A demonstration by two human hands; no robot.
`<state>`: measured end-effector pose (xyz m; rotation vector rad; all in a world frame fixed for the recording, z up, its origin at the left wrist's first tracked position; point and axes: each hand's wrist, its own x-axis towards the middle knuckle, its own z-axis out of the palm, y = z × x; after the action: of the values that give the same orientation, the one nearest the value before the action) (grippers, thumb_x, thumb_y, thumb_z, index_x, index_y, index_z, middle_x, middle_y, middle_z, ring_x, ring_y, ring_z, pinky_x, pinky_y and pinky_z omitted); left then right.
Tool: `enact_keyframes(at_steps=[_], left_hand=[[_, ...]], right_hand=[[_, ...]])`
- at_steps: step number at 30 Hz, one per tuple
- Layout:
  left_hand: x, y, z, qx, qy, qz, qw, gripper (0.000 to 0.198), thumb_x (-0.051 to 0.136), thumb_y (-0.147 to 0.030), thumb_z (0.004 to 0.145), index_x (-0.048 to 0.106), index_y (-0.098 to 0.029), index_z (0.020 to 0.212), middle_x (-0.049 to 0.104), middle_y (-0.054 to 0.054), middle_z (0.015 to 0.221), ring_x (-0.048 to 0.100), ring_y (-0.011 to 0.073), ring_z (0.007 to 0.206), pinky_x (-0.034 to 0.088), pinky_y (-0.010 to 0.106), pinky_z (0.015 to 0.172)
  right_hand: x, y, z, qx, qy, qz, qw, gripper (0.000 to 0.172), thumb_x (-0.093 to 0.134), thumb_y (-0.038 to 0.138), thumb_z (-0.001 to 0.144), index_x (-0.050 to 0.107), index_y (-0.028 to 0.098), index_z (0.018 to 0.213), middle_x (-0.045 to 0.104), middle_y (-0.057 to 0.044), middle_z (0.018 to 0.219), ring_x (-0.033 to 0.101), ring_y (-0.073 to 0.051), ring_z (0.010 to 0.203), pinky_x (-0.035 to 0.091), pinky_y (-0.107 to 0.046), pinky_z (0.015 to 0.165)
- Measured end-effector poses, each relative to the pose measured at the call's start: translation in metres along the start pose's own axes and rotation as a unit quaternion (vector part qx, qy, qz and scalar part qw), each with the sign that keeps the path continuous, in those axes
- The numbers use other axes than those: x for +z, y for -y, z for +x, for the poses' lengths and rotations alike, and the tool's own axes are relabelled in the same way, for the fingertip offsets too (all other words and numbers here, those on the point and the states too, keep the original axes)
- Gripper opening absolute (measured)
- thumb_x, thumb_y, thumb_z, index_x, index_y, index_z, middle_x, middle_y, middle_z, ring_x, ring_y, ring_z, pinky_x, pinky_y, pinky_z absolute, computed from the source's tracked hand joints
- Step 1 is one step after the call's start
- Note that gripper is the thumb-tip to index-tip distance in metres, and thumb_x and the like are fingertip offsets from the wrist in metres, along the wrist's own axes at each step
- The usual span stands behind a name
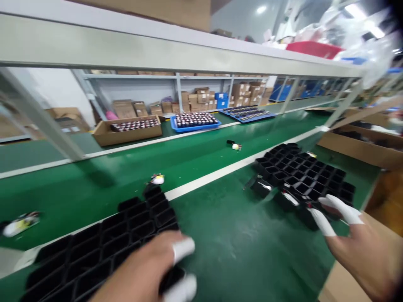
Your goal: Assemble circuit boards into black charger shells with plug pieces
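My left hand point(157, 264), with white fingertip covers, is low in the middle beside a block of small black plastic boxes point(103, 247). Its thumb and finger curve around a dark box point(172, 279), mostly hidden by the hand. On the right, my right hand point(359, 239) has its covered thumb and finger apart, at the front edge of a second block of black boxes point(302, 167). The fingertips lie close to a black box point(310, 216) with a small red bit on top; blur hides whether they touch it. Alongside stand black boxes with white pieces point(289, 199).
Small white parts with wires point(157, 179) lie on the green table point(214, 235). Beyond stand a carton point(129, 134), a blue tray point(197, 127) of dark cylinders and another blue tray point(248, 116). A pale shelf beam point(176, 54) crosses above; an open carton point(362, 147) is at right.
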<state>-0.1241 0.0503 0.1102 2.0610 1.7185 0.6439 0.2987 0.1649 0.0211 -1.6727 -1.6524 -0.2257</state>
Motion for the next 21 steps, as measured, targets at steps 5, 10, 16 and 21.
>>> enact_keyframes(at_steps=[5,10,16,21], left_hand=[[-0.064,0.066,0.109,-0.161,0.035,0.163,0.973,0.038,0.059,-0.028,0.091,0.064,-0.016,0.127,0.067,0.012,0.133,0.063,0.0297,0.123,0.048,0.042,0.109],[-0.045,0.128,0.186,-0.207,0.119,0.198,0.951,0.034,0.068,-0.032,0.092,0.062,-0.016,0.122,0.065,0.010,0.128,0.064,0.0261,0.114,0.053,0.049,0.098],[-0.007,0.151,0.230,-0.192,0.159,0.228,0.941,0.031,0.067,-0.033,0.093,0.063,-0.016,0.118,0.065,0.009,0.120,0.065,0.0240,0.105,0.056,0.045,0.091],[-0.001,0.150,0.241,-0.154,0.142,0.247,0.946,0.021,0.069,-0.032,0.091,0.065,-0.014,0.103,0.068,0.006,0.108,0.067,0.0209,0.095,0.057,0.040,0.085]], right_hand=[[0.046,0.050,-0.020,-0.274,0.146,0.081,0.947,0.048,0.050,0.044,0.098,0.048,0.022,0.140,0.073,-0.011,0.117,0.074,-0.026,0.100,0.063,-0.037,0.086],[0.086,0.077,-0.043,-0.347,0.167,0.095,0.918,0.043,0.052,0.032,0.098,0.054,0.020,0.138,0.070,-0.013,0.118,0.070,-0.025,0.110,0.063,-0.032,0.089],[0.089,0.072,-0.038,-0.362,0.177,0.082,0.912,0.051,0.053,0.024,0.095,0.048,0.015,0.145,0.069,-0.016,0.117,0.068,-0.026,0.112,0.061,-0.032,0.093],[0.088,0.081,-0.037,-0.334,0.204,0.085,0.916,0.052,0.055,0.020,0.094,0.045,0.016,0.145,0.068,-0.017,0.114,0.068,-0.026,0.111,0.063,-0.034,0.091]])
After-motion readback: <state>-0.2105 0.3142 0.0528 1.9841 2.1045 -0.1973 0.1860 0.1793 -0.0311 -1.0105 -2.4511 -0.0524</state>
